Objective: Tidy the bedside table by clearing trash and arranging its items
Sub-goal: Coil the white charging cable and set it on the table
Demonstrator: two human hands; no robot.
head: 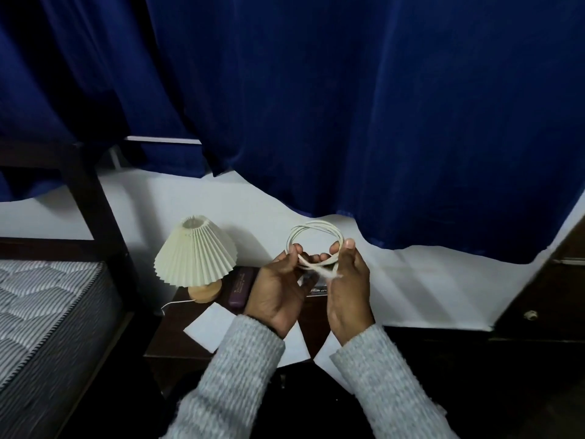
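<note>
Both hands hold a white cable [311, 231] wound into a round coil, lifted above the dark wooden bedside table [177, 346]. My left hand [278, 296] pinches the coil's left side. My right hand [348, 289] grips the right side, and a loose cable end crosses between the two hands, blurred. On the table stand a small lamp with a cream pleated shade [194, 251] and a wooden base, a dark purple case [242, 288] lying flat beside it, and a white sheet of paper [215, 327]. A printed item under my hands is mostly hidden.
A bed with a striped mattress [47, 315] and dark frame post [91, 198] stands at the left. Blue curtains [348, 106] hang over a white wall behind. A dark wooden cabinet with a knob [538, 299] is at the right.
</note>
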